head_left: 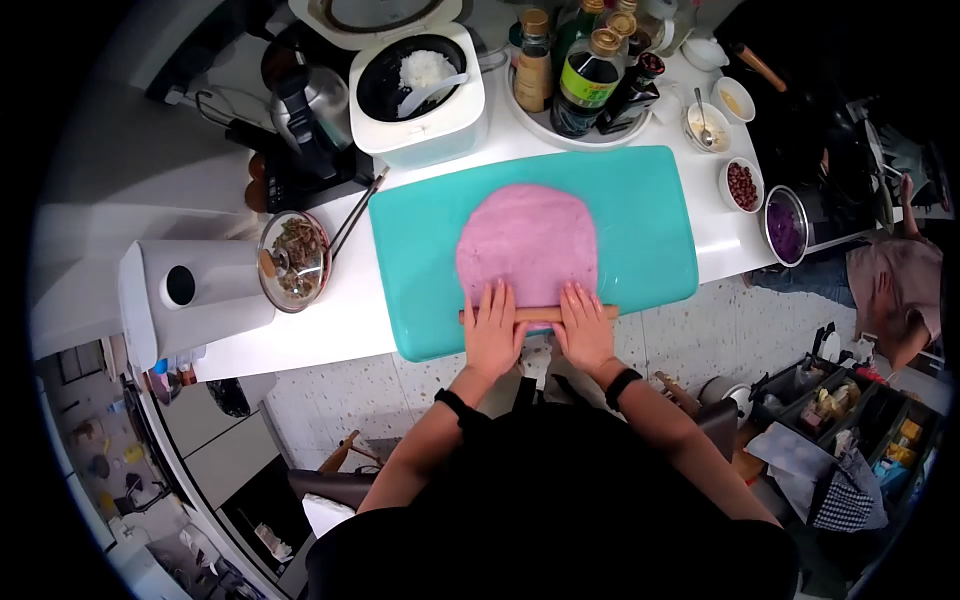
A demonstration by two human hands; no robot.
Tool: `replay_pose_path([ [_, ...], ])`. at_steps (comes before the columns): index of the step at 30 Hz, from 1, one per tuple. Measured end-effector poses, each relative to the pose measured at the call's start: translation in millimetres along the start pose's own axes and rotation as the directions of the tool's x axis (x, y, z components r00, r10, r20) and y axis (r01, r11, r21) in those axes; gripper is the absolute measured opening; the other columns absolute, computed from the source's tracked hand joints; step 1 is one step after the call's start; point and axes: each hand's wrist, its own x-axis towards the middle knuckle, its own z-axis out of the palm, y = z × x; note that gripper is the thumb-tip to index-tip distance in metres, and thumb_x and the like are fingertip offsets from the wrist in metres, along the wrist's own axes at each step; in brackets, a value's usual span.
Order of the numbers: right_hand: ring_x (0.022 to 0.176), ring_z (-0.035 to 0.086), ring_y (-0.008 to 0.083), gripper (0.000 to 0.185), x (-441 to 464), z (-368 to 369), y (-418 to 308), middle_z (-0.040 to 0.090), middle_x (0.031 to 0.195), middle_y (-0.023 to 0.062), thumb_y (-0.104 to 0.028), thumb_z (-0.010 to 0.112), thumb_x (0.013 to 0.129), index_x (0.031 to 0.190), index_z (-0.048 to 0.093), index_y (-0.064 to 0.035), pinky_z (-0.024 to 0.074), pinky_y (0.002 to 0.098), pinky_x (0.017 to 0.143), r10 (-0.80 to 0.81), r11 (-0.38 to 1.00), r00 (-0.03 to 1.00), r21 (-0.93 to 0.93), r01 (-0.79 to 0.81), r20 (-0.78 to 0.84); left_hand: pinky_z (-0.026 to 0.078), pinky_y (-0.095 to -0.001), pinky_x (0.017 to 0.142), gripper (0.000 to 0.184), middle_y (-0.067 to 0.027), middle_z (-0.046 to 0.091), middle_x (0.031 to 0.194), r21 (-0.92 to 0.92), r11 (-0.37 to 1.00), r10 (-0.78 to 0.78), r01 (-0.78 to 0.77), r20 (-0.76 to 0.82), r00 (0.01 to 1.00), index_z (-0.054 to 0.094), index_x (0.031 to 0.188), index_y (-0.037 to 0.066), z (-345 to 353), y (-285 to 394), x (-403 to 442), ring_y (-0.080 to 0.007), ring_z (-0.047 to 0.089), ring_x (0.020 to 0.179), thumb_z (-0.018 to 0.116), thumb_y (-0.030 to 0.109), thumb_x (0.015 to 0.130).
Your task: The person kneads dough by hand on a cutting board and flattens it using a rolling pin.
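Observation:
A flattened sheet of pink dough lies on a teal mat in front of me. Across the dough's near edge runs a thin wooden rolling pin. My left hand lies flat over the pin's left part, fingers stretched forward onto the dough. On the pin's right part rests my right hand, also flat with its fingers extended. The palms hide stretches of the pin. Both wrists wear dark bands.
Behind the mat stand a rice cooker and a tray of sauce bottles. A lidded glass bowl and chopsticks lie left. Rightward are a bowl of red beans, a purple-filled bowl and another person.

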Motion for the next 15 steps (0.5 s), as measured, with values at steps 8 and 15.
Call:
replay_pose_path([
  [8, 0.128, 0.052, 0.0305, 0.046, -10.9, -21.9, 5.3, 0.056, 0.132, 0.0128, -0.012, 0.061, 0.085, 0.13, 0.056, -0.005, 0.0382, 0.0439, 0.108, 0.008, 0.998, 1.0, 0.065, -0.007, -0.026, 0.034, -0.0522, 0.118, 0.07, -0.0236, 0.046, 0.154, -0.287, 0.957, 0.021, -0.035, -0.051, 0.998, 0.037, 0.154, -0.001, -49.7, -18.6, 44.5, -0.0408, 0.043, 0.143, 0.06, 0.034, 0.098],
  [15, 0.099, 0.064, 0.0308, 0.028, -13.8, -81.6, 32.3, 0.063, 0.097, 0.0096, -0.01, 0.062, 0.08, 0.108, 0.058, -0.0099, 0.0498, 0.0462, 0.082, 0.041, 0.986, 0.995, 0.162, -0.026, -0.089, 0.044, -0.0469, 0.111, 0.066, -0.0243, 0.055, 0.144, -0.173, 0.958, -0.178, 0.23, 0.271, 0.946, 0.045, 0.15, 0.003, -50.1, -74.2, 196.1, -0.0403, 0.055, 0.13, 0.063, 0.032, 0.093],
])
